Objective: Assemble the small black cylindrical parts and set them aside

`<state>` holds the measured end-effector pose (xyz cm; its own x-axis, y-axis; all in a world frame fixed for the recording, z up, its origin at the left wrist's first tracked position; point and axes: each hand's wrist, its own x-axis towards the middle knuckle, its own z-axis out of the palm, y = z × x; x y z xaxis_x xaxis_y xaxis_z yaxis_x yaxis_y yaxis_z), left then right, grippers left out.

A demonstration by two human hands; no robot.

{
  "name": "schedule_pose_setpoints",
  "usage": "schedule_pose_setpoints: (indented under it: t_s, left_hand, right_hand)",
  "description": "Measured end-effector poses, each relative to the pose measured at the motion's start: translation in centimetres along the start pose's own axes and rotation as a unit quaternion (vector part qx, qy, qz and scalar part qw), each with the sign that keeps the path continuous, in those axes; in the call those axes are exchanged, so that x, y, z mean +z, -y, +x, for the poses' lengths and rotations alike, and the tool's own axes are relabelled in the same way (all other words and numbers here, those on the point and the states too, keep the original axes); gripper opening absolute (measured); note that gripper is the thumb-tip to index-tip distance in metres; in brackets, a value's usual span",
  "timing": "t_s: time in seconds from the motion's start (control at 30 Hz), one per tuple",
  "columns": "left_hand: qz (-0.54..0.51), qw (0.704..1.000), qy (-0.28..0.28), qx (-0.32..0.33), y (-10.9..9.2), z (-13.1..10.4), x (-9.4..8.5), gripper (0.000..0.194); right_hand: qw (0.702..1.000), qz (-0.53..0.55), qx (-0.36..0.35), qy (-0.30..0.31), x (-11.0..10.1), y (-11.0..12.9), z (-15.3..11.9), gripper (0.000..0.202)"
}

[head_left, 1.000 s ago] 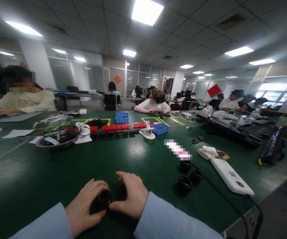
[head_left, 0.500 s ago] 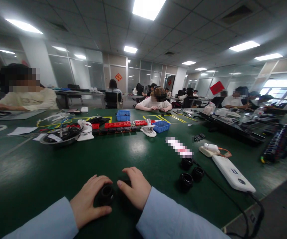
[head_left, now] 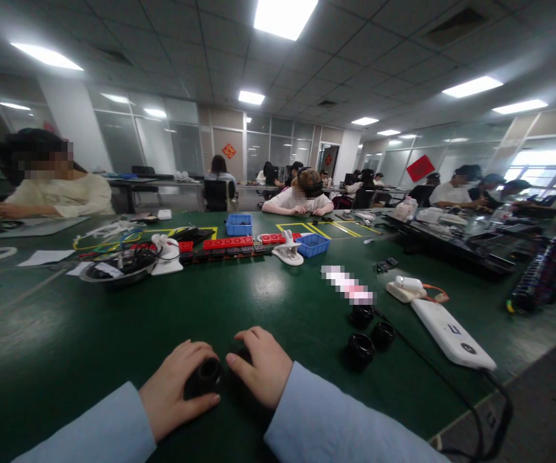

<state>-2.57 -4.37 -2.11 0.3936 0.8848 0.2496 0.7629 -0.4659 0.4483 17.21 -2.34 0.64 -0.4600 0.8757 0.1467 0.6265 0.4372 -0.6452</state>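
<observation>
A long white plastic power strip (head_left: 452,334) lay on the green table (head_left: 89,321). Just left of the strip sat three black round caps (head_left: 361,346), close together. Beyond it rested a small white device with an orange cord (head_left: 406,289). Far left of it stood a shallow metal bowl (head_left: 114,269), and farther back two blue plastic bins (head_left: 238,225).

Black ring-shaped part (head_left: 206,376), hollow centre facing up, low on the green table, between both hands
</observation>
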Motion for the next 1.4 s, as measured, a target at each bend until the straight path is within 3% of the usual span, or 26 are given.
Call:
schedule_pose_setpoints:
  t_s: [0.27, 0.9, 1.1, 1.23, 1.4]
  left_hand:
    - [0.0, 1.0, -0.003, 0.003, 0.1, 0.0, 0.1, 0.031]
    - [0.031, 0.996, -0.051, -0.064, 0.3, 0.5, -0.4, 0.032]
    - [0.044, 0.997, -0.022, -0.06, 1.0, 0.6, -0.3, 0.035]
    - [0.085, 0.992, -0.013, -0.09, 3.0, 1.5, -1.1, 0.041]
    - [0.153, 0.958, -0.032, -0.242, 8.4, 2.3, -4.7, 0.057]
  right_hand:
    - [1.0, -0.015, -0.013, -0.001, 0.3, -0.4, 0.1, 0.04]
    - [1.0, -0.017, -0.011, 0.012, 0.1, -0.3, 0.2, 0.036]
    - [1.0, -0.018, -0.012, 0.018, -0.1, -0.1, 0.3, 0.034]
    - [1.0, -0.018, -0.011, 0.021, -0.2, -0.2, 0.2, 0.034]
    - [0.998, -0.045, -0.014, 0.038, -0.2, -0.2, 0.2, 0.036]
